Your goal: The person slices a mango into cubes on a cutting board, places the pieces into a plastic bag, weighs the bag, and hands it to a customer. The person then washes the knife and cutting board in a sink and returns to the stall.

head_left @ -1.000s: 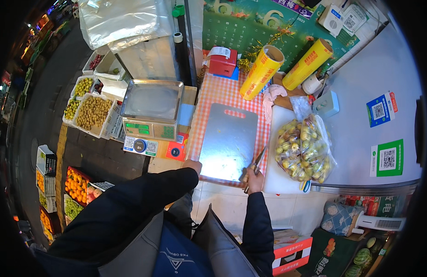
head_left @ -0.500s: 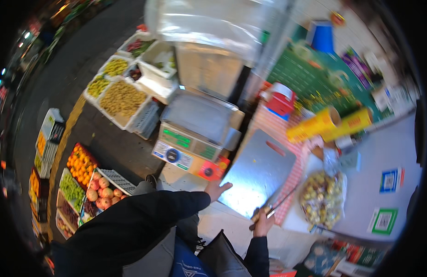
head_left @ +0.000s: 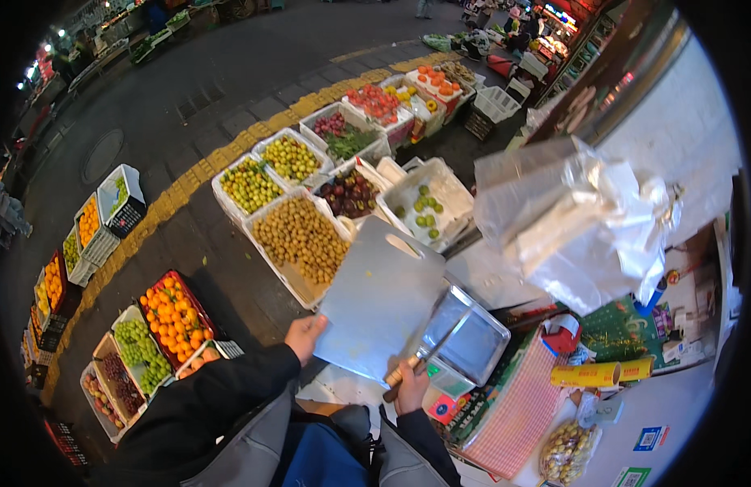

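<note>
A grey metal-looking cutting board (head_left: 375, 300) with a slot handle at its far end is raised off the counter, over the front of the fruit stall. My left hand (head_left: 305, 337) grips its left edge, thumb on top. At the near right corner my right hand (head_left: 408, 386) is closed around the wooden handle of a knife (head_left: 445, 334), its blade pointing away to the right. A second, darker handle shows under those fingers; what it belongs to is hidden. Whether the right hand also holds the board's corner I cannot make out. Right of the board sits a scale with a shiny steel tray (head_left: 473, 345).
Beyond the board stand white crates of longans (head_left: 298, 239), dark plums (head_left: 348, 193) and green fruit (head_left: 424, 209). Oranges (head_left: 176, 316) and grapes (head_left: 140, 349) are at left. Plastic bags (head_left: 586, 219) hang at right above a red-checked cloth (head_left: 521, 402), yellow rolls (head_left: 586, 374) and bagged fruit (head_left: 568, 446).
The board has been lifted off the checked cloth and carried left past the scale. My left hand, beside it before, now grips it. The knife stays in my right hand. The view has turned left.
</note>
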